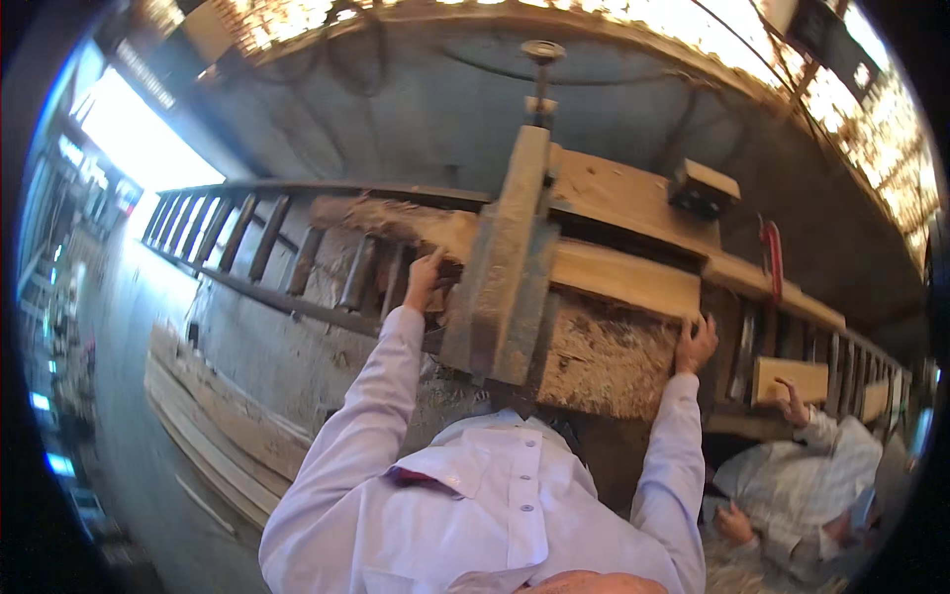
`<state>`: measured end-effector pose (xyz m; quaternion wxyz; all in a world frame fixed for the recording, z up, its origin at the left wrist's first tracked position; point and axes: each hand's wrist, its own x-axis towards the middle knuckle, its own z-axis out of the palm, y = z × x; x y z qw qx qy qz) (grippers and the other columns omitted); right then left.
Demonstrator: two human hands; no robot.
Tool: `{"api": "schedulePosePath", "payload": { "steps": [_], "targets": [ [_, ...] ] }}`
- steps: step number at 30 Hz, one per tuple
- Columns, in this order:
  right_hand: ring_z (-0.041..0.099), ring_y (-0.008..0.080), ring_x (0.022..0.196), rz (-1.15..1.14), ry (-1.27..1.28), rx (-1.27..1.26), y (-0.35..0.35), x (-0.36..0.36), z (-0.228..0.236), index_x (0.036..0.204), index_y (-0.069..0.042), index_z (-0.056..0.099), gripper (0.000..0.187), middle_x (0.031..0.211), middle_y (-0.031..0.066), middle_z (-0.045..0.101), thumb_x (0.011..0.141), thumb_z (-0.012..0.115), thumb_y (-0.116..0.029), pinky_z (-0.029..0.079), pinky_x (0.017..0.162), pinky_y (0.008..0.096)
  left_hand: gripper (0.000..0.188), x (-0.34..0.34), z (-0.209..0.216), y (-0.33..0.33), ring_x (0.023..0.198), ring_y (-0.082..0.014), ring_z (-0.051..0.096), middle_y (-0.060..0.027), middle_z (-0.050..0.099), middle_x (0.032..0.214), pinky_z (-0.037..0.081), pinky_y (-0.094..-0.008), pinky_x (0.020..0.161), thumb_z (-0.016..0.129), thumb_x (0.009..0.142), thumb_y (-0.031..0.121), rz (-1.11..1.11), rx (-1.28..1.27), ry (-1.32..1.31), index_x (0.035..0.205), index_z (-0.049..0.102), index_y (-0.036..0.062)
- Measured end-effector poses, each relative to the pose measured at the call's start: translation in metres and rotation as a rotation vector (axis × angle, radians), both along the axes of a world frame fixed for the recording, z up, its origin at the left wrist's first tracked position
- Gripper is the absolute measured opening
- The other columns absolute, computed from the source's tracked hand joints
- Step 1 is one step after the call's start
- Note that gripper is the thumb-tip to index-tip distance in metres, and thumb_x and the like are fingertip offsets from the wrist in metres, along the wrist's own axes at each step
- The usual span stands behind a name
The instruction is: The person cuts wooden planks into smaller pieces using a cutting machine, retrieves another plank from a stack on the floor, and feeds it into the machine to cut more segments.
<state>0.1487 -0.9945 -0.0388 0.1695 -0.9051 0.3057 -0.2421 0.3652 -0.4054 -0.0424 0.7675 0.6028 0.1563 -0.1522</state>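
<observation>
My left hand is at the near edge of a rough, bark-edged timber, left of a heavy upright metal machine frame. Its fingers are bent against the wood and partly hidden. On the frame's other side, my right hand grips the near right corner of a pale sawn plank, fingers bent over its end. The frame hides whether timber and plank are one piece. Below the plank lies a bed heaped with sawdust.
A roller conveyor runs off to the left and continues right. Behind the plank are a wooden board, a dark block-shaped fixture and a red clamp. Long planks lie lower left. Another person handles a board at right.
</observation>
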Motion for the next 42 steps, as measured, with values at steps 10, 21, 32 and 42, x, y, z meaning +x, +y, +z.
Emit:
{"api": "schedulePosePath", "payload": {
  "steps": [10,21,32,42],
  "targets": [
    [0.036,0.0351,0.143,0.022,0.010,0.151,0.040,-0.029,-0.010,0.127,-0.006,0.064,0.057,0.151,0.0191,0.044,0.098,0.053,-0.053,0.018,0.120,0.0537,0.032,-0.002,0.001,0.006,0.073,-0.0207,0.068,-0.0098,0.068,0.086,0.055,-0.0355,0.057,0.070,0.093,0.032,0.185,-0.070,0.045,0.096,0.067,-0.0001],
    [0.054,0.0346,0.125,-0.069,-0.147,0.354,0.075,-0.061,0.021,0.120,0.005,0.064,0.055,0.134,0.0215,0.058,0.100,0.057,-0.045,0.042,0.103,0.0449,0.021,-0.074,0.002,0.106,0.066,-0.0127,0.061,-0.0031,0.065,0.080,0.049,-0.0298,0.061,0.072,0.091,0.022,0.447,-0.104,-0.179,0.090,0.067,0.0018],
    [0.047,0.0308,0.133,-0.181,-0.613,1.884,0.172,0.005,0.024,0.141,0.003,0.045,0.054,0.143,0.0187,0.048,0.101,0.057,-0.032,0.046,0.111,0.0410,0.022,-0.222,0.081,0.168,0.070,-0.0060,0.055,0.0021,0.064,0.082,0.043,-0.0238,0.064,0.067,0.094,0.025,0.601,-0.007,-0.241,0.092,0.067,0.0034],
    [0.031,0.0334,0.145,-0.131,-0.462,2.132,0.143,0.008,0.002,0.156,0.000,0.018,0.075,0.162,0.0150,0.024,0.099,0.060,-0.026,0.039,0.116,0.0462,0.031,-0.381,0.016,0.108,0.072,-0.0086,0.054,0.0014,0.061,0.078,0.042,-0.0268,0.064,0.061,0.093,0.035,1.069,0.429,-0.217,0.089,0.070,0.0052]
  ]
}}
